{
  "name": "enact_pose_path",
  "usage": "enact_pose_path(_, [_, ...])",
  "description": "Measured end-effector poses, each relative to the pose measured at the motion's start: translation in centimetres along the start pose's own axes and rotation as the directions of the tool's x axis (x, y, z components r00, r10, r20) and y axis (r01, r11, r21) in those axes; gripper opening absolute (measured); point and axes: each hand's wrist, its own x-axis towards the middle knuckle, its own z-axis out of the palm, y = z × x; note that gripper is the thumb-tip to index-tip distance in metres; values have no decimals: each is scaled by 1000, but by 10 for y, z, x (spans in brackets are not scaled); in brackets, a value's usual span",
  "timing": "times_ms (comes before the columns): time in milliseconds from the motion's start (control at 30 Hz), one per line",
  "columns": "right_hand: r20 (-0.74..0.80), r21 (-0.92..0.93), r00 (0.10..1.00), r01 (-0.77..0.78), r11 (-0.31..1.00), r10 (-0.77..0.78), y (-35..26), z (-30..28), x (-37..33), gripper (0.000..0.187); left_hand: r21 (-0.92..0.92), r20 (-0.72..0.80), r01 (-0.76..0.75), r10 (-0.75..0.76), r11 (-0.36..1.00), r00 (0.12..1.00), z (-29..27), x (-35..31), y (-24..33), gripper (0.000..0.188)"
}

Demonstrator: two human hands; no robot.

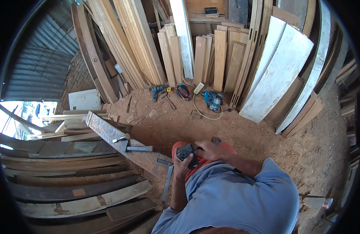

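From my head view, my left hand grips a dark object over my red shorts, past the plank's right end; my right hand pinches its edge. Best to brace it left-handed, working the right fingers gently.

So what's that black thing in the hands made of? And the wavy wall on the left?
The black thing may be plastic or coated metal: dark, with a slight shine. The wavy wall looks like dull grey metal sheets: see the ridges.
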Motion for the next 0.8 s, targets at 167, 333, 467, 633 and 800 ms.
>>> enact_pose_path(167, [-7, -342, 983, 169, 924, -182, -14, 42, 1, 14, -170, -56, 126, -137, 977, 989, -26, -31, 4, 44])
enact_pose_path(333, [72, -371, 971, 238, 897, -228, -14, 61, 1, 14, -97, -21, 43, -46, 994, 999, -49, -55, 4, 56])
enact_pose_path(467, [101, -88, 982, 169, 982, -160, -9, 54, 15, 13, 28, 13, 17, -17, 999, 1000, -61, -52, 12, 73])
enact_pose_path(633, [421, 685, 860, -509, 522, 288, -38, 36, 10, 15, 43, 100, -176, 171, 983, 980, -43, -47, 44, 81])
enact_pose_path(800, [544, 730, 762, -636, 250, 351, -58, 47, -7, 21, -17, 243, -268, 264, 963, 934, -51, -50, 42, 75])
